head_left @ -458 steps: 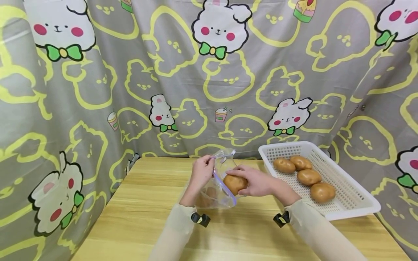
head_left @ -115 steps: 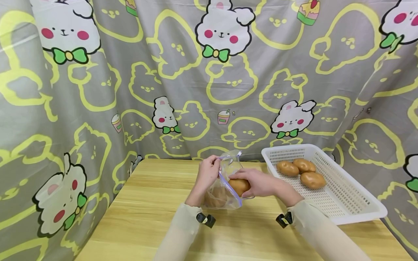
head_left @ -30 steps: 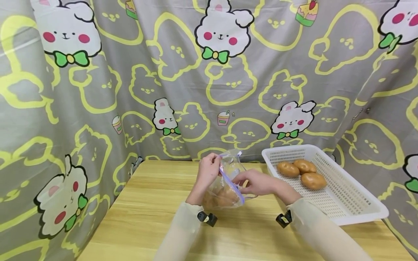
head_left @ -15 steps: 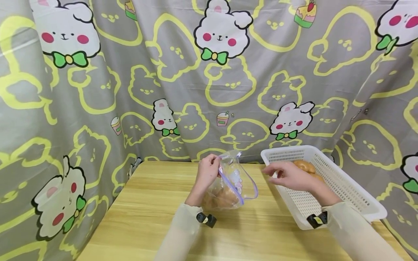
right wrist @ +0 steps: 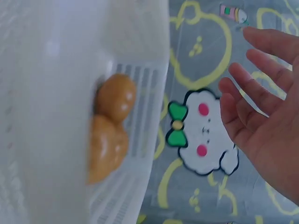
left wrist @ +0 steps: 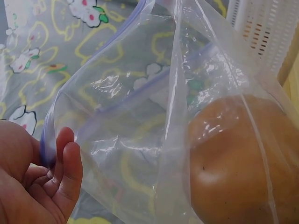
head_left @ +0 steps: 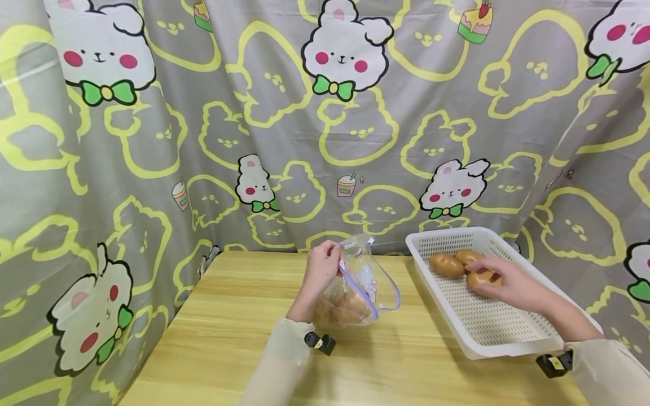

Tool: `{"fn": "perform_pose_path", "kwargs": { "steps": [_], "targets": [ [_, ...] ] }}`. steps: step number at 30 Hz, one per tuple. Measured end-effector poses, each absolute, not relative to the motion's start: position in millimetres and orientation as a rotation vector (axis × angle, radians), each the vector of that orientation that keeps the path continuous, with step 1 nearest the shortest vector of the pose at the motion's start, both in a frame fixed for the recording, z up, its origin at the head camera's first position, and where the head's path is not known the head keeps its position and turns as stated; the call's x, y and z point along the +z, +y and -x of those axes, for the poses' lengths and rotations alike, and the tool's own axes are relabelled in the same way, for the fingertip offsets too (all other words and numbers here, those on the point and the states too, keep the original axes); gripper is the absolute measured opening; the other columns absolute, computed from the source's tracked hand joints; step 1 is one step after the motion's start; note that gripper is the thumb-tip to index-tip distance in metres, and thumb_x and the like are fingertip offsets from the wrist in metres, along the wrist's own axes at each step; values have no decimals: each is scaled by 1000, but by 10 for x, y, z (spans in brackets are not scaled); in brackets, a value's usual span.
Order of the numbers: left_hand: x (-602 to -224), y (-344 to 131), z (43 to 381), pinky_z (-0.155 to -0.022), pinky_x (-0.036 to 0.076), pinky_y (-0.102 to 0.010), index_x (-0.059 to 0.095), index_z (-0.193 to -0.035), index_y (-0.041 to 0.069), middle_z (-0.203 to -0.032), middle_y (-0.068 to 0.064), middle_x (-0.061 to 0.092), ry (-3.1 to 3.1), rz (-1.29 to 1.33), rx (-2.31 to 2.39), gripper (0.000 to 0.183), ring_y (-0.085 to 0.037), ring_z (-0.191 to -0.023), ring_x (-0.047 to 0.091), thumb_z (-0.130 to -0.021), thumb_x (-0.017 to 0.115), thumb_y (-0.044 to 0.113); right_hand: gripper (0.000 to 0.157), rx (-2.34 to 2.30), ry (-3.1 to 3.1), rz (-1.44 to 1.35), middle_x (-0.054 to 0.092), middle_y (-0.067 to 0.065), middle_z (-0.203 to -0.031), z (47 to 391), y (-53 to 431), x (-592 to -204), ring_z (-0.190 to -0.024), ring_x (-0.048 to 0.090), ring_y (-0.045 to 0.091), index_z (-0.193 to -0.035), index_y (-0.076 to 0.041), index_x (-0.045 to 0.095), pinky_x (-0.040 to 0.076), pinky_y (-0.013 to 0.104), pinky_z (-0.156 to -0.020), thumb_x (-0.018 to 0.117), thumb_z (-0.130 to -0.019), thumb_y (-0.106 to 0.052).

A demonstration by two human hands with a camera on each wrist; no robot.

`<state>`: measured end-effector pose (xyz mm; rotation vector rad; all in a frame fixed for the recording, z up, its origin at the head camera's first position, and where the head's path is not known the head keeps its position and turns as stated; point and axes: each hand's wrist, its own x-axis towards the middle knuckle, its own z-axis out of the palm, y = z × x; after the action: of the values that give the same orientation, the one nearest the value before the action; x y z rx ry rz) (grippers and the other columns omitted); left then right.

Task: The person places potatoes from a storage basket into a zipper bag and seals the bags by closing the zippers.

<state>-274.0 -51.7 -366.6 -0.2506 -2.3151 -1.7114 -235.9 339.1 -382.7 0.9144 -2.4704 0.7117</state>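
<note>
My left hand (head_left: 322, 264) pinches the purple zip edge of a clear zip-lock bag (head_left: 387, 282), whose mouth gapes toward the right. Through the plastic, brown potatoes (head_left: 350, 307) show low in the bag; the left wrist view has one large potato (left wrist: 229, 163) close up. My right hand (head_left: 515, 287) hovers at the white plastic basket (head_left: 459, 332), thumb and fingers spread over the nearest potato (head_left: 477, 279). Its palm looks bare in the right wrist view, fingers loosely bent. Two more potatoes, one at the left (head_left: 447, 265) and one behind (head_left: 468, 257), lie beside it.
The wooden table (head_left: 228, 338) carries both bag and basket. A grey curtain (head_left: 284, 129) with cartoon prints hangs right behind the table and along both sides. The basket's raised rim stands between the bag and the potatoes.
My right hand has let go of a potato inside the bag, come out, and moved right over the basket's potatoes. My left hand keeps its pinch on the bag.
</note>
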Motion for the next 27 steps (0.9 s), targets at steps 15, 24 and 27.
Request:
{"fn": "perform_pose_path", "kwargs": {
  "steps": [15, 24, 27],
  "targets": [
    [-3684, -563, 2737, -49, 55, -37, 64, -92, -5, -62, -6, 55, -2309, 258, -1705, 21, -12, -46, 54, -96, 49, 10, 52, 615, -2595, -752, 55, 22, -117, 2405, 3808, -4220, -109, 46, 42, -110, -6, 65, 43, 60, -83, 84, -62, -5],
    [-3691, -601, 2734, -47, 54, -32, 65, -89, 1, -62, -5, 57, -2302, 255, -1686, 20, -12, -46, 55, -95, 49, 11, 62, 660, -2592, -739, 49, 32, -118, 2605, 3958, -4459, -107, 42, 52, -112, 4, 61, 34, 71, -79, 86, -56, -5],
    [-3681, -606, 2729, -48, 55, -35, 64, -88, 1, -62, -5, 57, -2306, 257, -1682, 20, -12, -46, 55, -95, 49, 11, 66, 688, -2635, -722, 45, 36, -122, 2633, 3985, -4515, -110, 38, 57, -116, 7, 58, 31, 73, -81, 85, -57, -5]
  ]
}}
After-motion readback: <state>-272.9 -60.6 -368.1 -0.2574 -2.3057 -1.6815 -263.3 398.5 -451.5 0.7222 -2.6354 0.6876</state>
